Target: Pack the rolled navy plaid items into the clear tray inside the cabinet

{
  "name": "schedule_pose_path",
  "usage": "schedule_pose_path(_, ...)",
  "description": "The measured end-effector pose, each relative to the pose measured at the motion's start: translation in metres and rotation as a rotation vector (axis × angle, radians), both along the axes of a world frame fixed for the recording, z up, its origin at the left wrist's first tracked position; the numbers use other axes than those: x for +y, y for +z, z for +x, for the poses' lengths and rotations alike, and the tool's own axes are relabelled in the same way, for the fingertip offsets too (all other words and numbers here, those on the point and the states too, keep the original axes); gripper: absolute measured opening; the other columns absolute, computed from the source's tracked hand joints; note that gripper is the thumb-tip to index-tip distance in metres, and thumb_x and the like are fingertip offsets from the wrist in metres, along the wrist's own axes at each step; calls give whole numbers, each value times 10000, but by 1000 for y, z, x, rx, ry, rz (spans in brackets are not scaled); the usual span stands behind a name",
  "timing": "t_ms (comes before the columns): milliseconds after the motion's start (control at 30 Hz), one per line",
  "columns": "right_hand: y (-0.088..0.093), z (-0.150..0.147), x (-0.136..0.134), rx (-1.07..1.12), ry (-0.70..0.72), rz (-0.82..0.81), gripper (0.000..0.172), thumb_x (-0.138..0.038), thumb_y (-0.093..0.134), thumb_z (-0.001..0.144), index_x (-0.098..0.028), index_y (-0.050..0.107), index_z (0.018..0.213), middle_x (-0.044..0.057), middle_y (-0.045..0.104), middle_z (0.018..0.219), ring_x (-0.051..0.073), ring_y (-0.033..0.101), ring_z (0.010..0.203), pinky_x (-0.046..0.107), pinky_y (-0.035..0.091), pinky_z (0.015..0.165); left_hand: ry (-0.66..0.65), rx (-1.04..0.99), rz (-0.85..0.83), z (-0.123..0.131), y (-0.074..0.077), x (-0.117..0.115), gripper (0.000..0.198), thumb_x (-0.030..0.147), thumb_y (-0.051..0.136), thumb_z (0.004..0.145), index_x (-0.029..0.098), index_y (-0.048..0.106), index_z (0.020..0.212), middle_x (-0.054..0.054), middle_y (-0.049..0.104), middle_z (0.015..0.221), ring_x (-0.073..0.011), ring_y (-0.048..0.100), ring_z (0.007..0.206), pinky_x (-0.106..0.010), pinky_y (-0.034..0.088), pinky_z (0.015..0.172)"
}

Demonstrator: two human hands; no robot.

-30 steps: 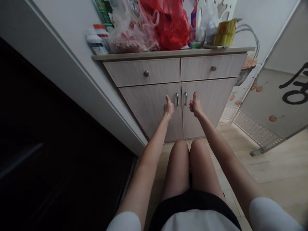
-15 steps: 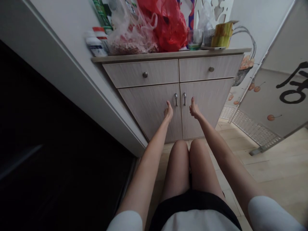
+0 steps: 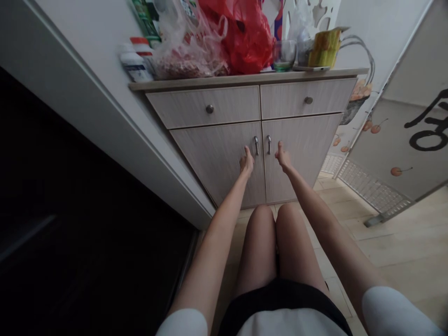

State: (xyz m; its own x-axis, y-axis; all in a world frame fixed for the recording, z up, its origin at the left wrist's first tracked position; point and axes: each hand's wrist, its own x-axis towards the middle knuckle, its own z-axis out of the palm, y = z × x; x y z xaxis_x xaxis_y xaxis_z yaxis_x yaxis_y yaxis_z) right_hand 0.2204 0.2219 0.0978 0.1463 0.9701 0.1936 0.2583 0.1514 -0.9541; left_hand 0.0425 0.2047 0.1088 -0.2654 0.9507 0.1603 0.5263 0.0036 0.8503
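Note:
Both my arms reach forward toward a pale wood-grain cabinet [image 3: 210, 158] with two closed doors and two closed drawers. My left hand [image 3: 247, 161] is in front of the left door, just left of its metal handle [image 3: 256, 145], thumb up and fingers curled, with nothing visible in it. In front of the right door, my right hand [image 3: 282, 155] is likewise closed with the thumb raised, to the right of the other handle [image 3: 269, 144]. Neither hand touches a handle. Round knobs [image 3: 209, 108] sit on the drawers.
On the cabinet top [image 3: 227, 81] stand white bottles [image 3: 135, 65], a clear plastic bag [image 3: 185, 58], a red bag [image 3: 250, 46], a glass [image 3: 284, 56] and a yellow container [image 3: 324, 49]. A folding screen [image 3: 392, 140] is at the right, a dark doorway at the left.
My left hand has moved slightly right, nearer the left door's handle. My right hand is nearly unchanged. The view has shifted a little.

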Motion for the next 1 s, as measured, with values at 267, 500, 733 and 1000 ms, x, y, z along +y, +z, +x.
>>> schedule_pose_path(267,1,-20,46,35,37,206,629,-702,504,879,-149,619,1156,196,642,1225,260,627,1081,430,489,981,1,-143,196,30,13,35,359,456,585,941,162,577,1146,-188,664,1230,-253,633,1137,-363,449,983)
schedule_pose_path(500,-9,-26,46,59,109,220,451,-601,545,898,-197,621,1085,146,684,1073,238,630,959,446,513,922,-81,-158,227,29,4,29,222,267,627,922,157,583,1109,-167,685,1139,-239,657,1053,-386,474,956)
schedule_pose_path(733,-22,-10,-14,10,9,347,326,-508,497,916,-201,582,983,122,670,985,227,628,884,411,506,905,1,-72,374,14,-16,-23,124,252,615,912,177,624,1010,-116,730,1021,-211,696,956,-328,496,901)
schedule_pose_path(1000,-23,31,-90,-80,-74,442,385,-555,478,924,-207,606,1027,99,698,939,238,646,865,397,513,836,107,-81,499,-17,-41,-100,203,348,614,914,178,656,1016,-113,748,964,-219,716,917,-346,523,896)
